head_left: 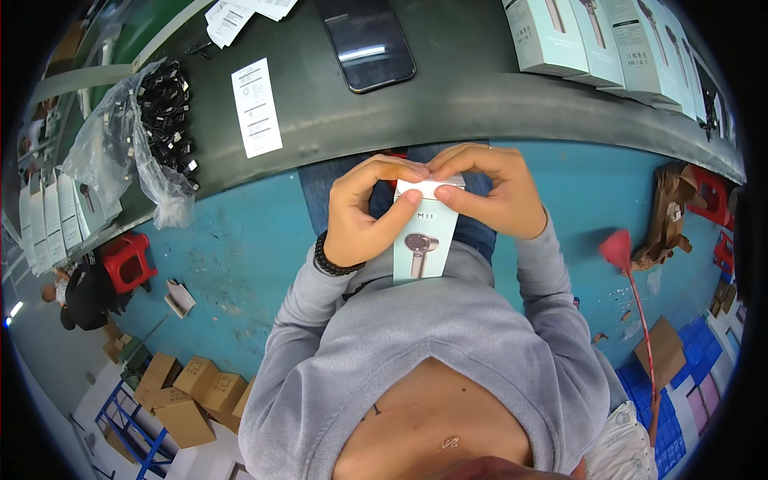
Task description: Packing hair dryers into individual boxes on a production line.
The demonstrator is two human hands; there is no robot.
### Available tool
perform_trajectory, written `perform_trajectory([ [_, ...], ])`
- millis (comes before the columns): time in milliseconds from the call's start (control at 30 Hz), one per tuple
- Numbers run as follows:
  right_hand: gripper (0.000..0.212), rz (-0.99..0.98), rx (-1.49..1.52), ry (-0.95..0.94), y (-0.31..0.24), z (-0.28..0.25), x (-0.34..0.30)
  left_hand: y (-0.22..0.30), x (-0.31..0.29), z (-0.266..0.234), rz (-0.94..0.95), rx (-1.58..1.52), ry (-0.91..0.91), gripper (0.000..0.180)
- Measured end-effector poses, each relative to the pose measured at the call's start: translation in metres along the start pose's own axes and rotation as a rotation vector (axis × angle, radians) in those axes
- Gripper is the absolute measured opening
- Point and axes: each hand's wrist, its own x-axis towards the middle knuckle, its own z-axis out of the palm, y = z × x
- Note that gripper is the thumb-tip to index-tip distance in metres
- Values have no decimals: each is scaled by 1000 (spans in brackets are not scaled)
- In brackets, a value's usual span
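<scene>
A slim pale-green product box (411, 248) with a hair dryer pictured on its front is held upright against my lap, its top end toward the bench. My left hand (362, 210) grips the upper left edge, thumb on the white top flap and fingers curled behind. On the other side, my right hand (498, 190) presses its thumb on the same flap, with its fingers bent over the far edge. Both hands are closed on the box, and their fingertips meet at its top. What the box contains is hidden.
On the dark bench (320, 120) lie a phone (366, 48), a printed leaflet (257, 108) and a plastic bag of black cables (166, 112). Similar boxes (596, 40) stand at the far right. Red stools (128, 262), cartons (188, 396) and a red broom (618, 250) are around the floor.
</scene>
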Motion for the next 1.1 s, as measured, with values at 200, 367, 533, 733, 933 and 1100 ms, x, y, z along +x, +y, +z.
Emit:
perform_trajectory([
  [200, 13, -131, -145, 136, 8, 15, -7, -16, -6, -3, -47, -222, 6, 14],
  [367, 11, -116, -191, 140, 4, 13, -9, -19, -9, 10, -4, -418, 11, 16],
  [533, 14, -53, -210, 210, 2, 18, -12, -20, -12, 23, -98, -526, 109, 13],
  [733, 21, -215, -270, 182, 11, 22, -25, -26, -20, 34, 81, -528, 205, 15],
  [933, 23, -255, -226, 141, 24, 19, -36, -32, -25, 37, 198, -414, 166, 27],
  [1100, 61, -187, -333, 149, 26, 31, -49, -29, -28, 32, 198, -289, 154, 29],
])
